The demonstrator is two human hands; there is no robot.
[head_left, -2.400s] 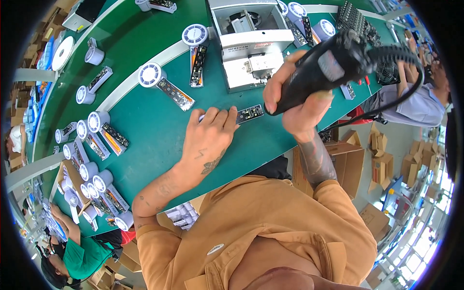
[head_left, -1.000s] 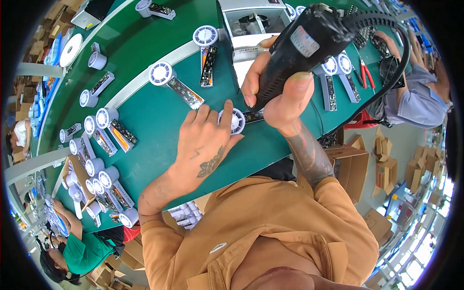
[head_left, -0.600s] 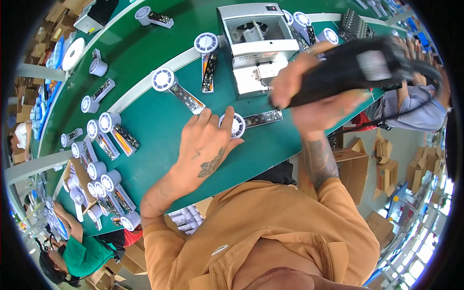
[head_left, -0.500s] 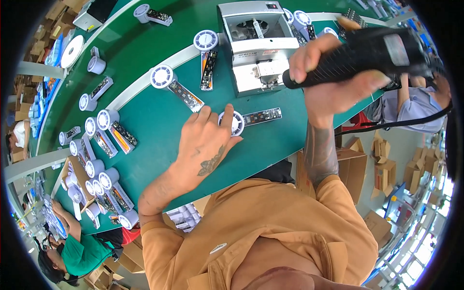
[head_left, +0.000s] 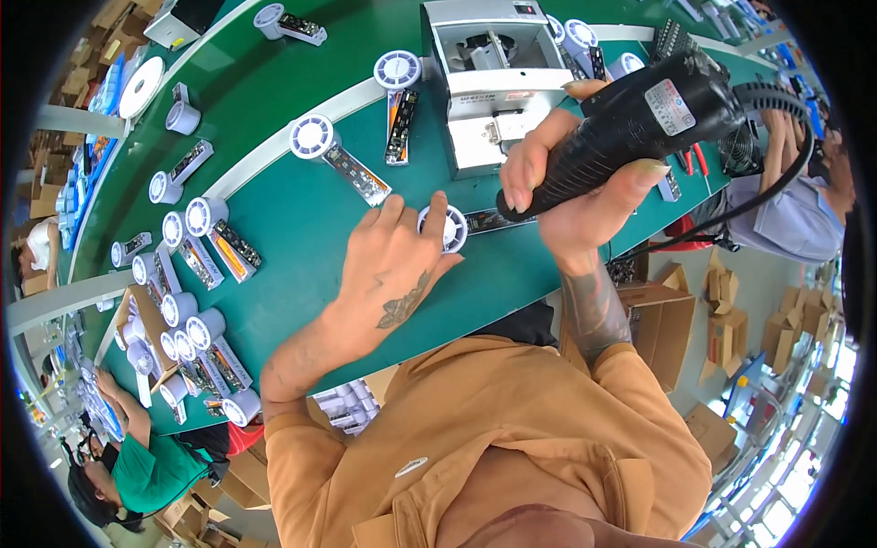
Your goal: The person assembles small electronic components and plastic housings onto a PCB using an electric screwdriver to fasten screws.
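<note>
My left hand (head_left: pixel 388 265) holds a white handheld device by its round vented head (head_left: pixel 448 229), pressing it to the green bench, index finger and thumb at its rim. The device's open handle (head_left: pixel 484 220) shows a circuit board, its right end hidden under the tool. My right hand (head_left: pixel 585 196) is wrapped round a black corded electric screwdriver (head_left: pixel 603 128), tilted with its lower end over that handle. The tool's tip cannot be made out. Just beyond my left hand lies another such device (head_left: pixel 343 163), its board exposed.
A grey metal machine (head_left: pixel 493 96) stands at the back of the bench (head_left: pixel 301 256). Several similar devices (head_left: pixel 219 239) crowd the left side. A black cable (head_left: pixel 731 236) loops at right. Red-handled pliers (head_left: pixel 699 159) lie beyond it. Co-workers (head_left: pixel 151 470) sit left and right.
My right hand has brought the electric screwdriver down and to the left, over the device's handle. My left hand stays on the round head. The view has shifted slightly.
</note>
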